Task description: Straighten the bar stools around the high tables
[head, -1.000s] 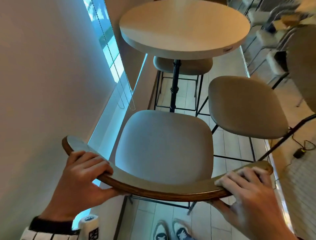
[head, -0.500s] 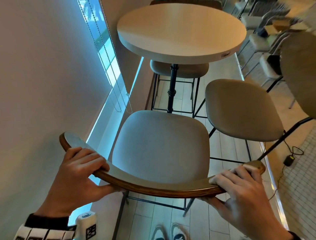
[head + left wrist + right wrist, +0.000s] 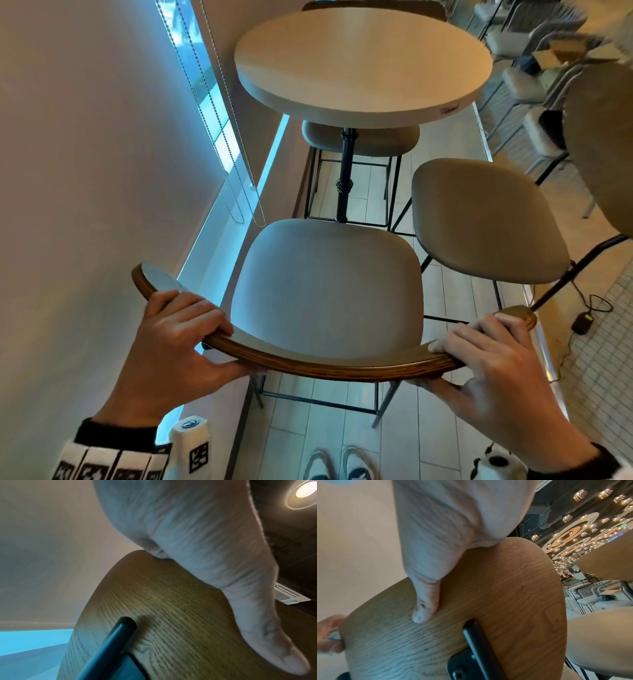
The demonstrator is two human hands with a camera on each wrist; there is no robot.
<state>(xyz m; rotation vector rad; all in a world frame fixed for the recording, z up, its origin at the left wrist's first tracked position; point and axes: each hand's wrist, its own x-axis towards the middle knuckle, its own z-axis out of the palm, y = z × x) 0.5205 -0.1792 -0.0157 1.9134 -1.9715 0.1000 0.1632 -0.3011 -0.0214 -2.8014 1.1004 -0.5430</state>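
A bead chain (image 3: 219,137) is hanging in loops down the bright window strip (image 3: 205,85) on the left wall. A black power adapter (image 3: 583,323) is lying with its looped cable on the pale tiled floor (image 3: 342,428) (far right side). A round ceiling light (image 3: 303,491) is glowing overhead.

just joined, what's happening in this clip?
A person stands behind a bar stool and grips its curved wooden backrest at both ends, left hand near the wall end, right hand at the other. The stool faces the round high table; its seat stands short of the tabletop. A second stool stands angled to its right, and a third sits tucked under the table's far side.
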